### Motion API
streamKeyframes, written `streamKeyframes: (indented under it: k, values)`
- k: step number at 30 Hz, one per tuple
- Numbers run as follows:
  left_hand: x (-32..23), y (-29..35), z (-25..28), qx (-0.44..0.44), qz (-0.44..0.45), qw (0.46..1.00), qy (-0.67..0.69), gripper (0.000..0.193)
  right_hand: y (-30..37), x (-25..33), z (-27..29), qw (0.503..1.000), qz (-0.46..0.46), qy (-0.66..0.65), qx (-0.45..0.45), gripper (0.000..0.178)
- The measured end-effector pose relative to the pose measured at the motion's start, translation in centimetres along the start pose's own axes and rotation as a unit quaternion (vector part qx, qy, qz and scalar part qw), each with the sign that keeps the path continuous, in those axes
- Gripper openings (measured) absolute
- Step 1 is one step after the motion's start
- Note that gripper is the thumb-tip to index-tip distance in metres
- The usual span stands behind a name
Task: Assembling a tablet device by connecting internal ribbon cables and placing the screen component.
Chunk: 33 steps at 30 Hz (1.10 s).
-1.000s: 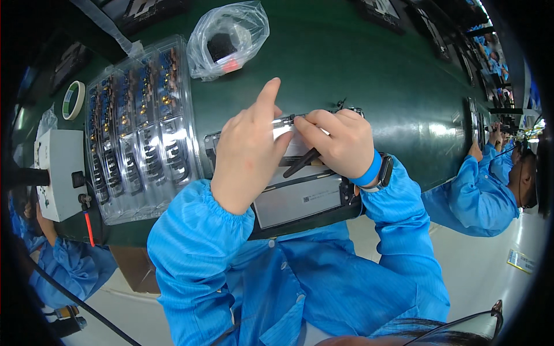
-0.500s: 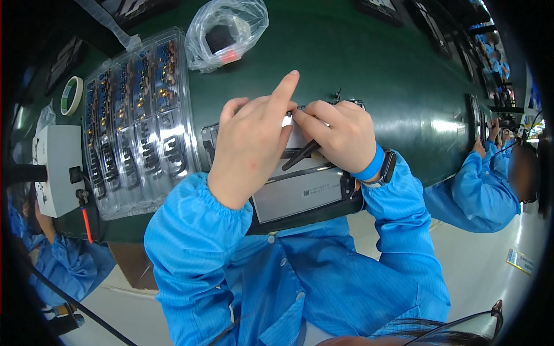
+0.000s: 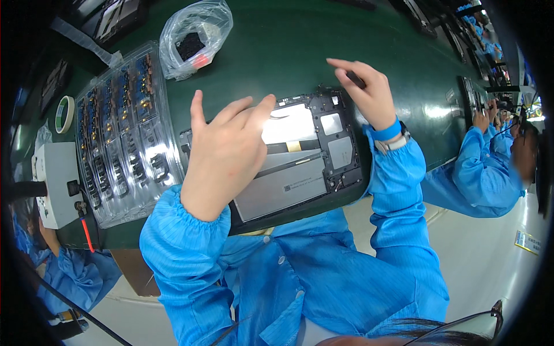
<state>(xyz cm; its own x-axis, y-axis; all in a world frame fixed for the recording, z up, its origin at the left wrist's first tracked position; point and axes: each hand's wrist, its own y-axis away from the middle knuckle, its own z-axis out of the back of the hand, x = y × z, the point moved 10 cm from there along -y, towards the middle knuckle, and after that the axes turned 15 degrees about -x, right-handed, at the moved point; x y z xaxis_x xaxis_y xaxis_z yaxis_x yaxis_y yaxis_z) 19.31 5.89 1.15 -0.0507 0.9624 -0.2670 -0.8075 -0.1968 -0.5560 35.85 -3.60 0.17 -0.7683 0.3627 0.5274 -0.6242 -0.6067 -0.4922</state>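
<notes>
At the far left edge of the green work mat lies a roll of tape, and near it stands a grey box device with a red-tipped cable. Just to the right is a clear plastic tray with rows of small parts; it reaches almost to the near edge of the mat. Beyond the tray, farther away, sits a clear plastic bag with dark pieces inside.

The left hand is next. Its fingers are spread open and a little curved, not gripping anything; the fingertips hover over or rest lightly on the left part of the opened tablet, and I cannot tell if they really touch. The tablet lies flat with the back cover off, showing a grey plate, a bright shiny area and a black frame. Its left end is hidden under the left hand, and its near edge is close to the near edge of the mat.

The right hand is lifted above the far right corner of the tablet. Its thumb and fingers are pinched on a small dark tool, while the index finger points to the left.

To the right of the tablet the mat is open. At the far right another person in blue works at the same table.
</notes>
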Motion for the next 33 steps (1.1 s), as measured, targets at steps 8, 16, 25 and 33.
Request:
streamKeyframes:
  k: [8,16,25,33]
  values:
    - [0.6,0.3,-0.4,0.023,0.012,1.000,0.010,0.037,0.1,-0.5,-3.4,0.988,-0.051,-0.125,0.076,0.018]
    - [0.1,0.4,-0.2,0.014,-0.012,1.000,0.011,0.032,0.8,-1.6,-0.1,0.974,-0.155,-0.159,-0.055,0.021]
    - [0.3,0.4,-0.3,0.018,-0.010,1.000,-0.003,0.032,0.4,-2.5,-4.0,0.957,-0.181,-0.201,0.101,0.025]
    - [0.3,0.6,-0.4,0.026,-0.009,1.000,0.002,0.037,2.0,-1.1,-0.7,0.936,-0.199,-0.260,0.127,0.021]
